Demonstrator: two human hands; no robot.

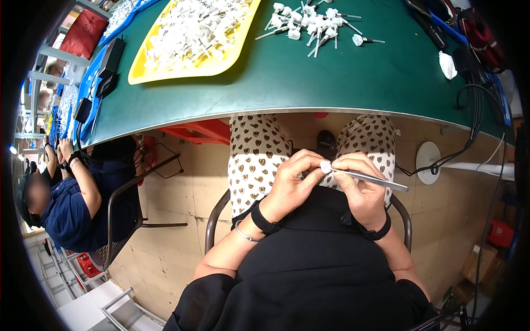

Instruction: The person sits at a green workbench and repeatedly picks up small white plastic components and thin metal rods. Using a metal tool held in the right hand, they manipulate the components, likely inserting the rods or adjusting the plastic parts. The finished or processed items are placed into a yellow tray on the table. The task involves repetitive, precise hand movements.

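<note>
Above my lap, in front of the table edge, my two hands meet. My left hand [292,179] is closed, its thumb and fingers pinching a small white plastic piece [326,167]. My right hand [364,190] is wrapped round a slim grey metal tool [391,183], tweezers-like in shape, whose far end sticks out to the right. The tool's working tip lies at the white piece, mostly hidden by my fingers. On the green table [331,83] beyond lies a loose pile of white caps with thin clear tubes [320,25]; one such piece [359,40] rests apart, to its right.
A yellow tray [182,75] full of similar white parts stands at the table's left. Black boxes [111,58] sit by the left edge. A crumpled white item [448,65] and black cables [475,124] are at the right. A seated person in navy [69,209] works at far left.
</note>
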